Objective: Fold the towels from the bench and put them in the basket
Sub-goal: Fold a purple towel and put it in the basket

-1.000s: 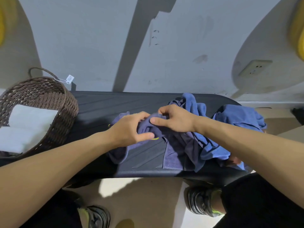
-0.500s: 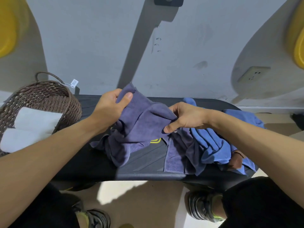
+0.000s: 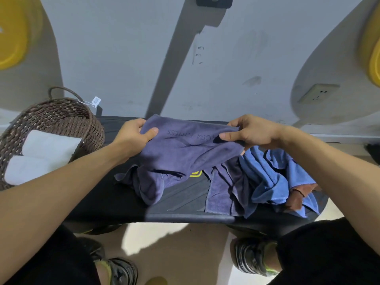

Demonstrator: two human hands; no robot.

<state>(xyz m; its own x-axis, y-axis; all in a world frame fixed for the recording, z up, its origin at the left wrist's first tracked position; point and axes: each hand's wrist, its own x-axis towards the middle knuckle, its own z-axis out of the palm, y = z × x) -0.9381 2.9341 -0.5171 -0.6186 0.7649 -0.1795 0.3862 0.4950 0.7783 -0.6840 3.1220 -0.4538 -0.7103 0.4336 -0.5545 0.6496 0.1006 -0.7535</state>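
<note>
Over the middle of the black bench (image 3: 123,204) the person holds a purple towel (image 3: 185,155) stretched between both hands. The left hand (image 3: 134,134) pinches one top corner at about nine o'clock of the cloth, thumb pressed over curled fingers; the right hand (image 3: 249,131) pinches the other corner at three o'clock the same way. The cloth looks light, soft and limp: its lower half sags onto the bench in loose folds, so the corners and hemmed edge are the sensible places to grip. Stitched writing runs upside down along the top edge; it seems to read "YOGA FITNESS", though the folds blur some letters. At four o'clock lies a heap of blue towels (image 3: 273,175). At nine o'clock sits the wicker basket (image 3: 61,116), holding white folded towels (image 3: 45,151) and a small tag (image 3: 95,101) too tiny to read.
</note>
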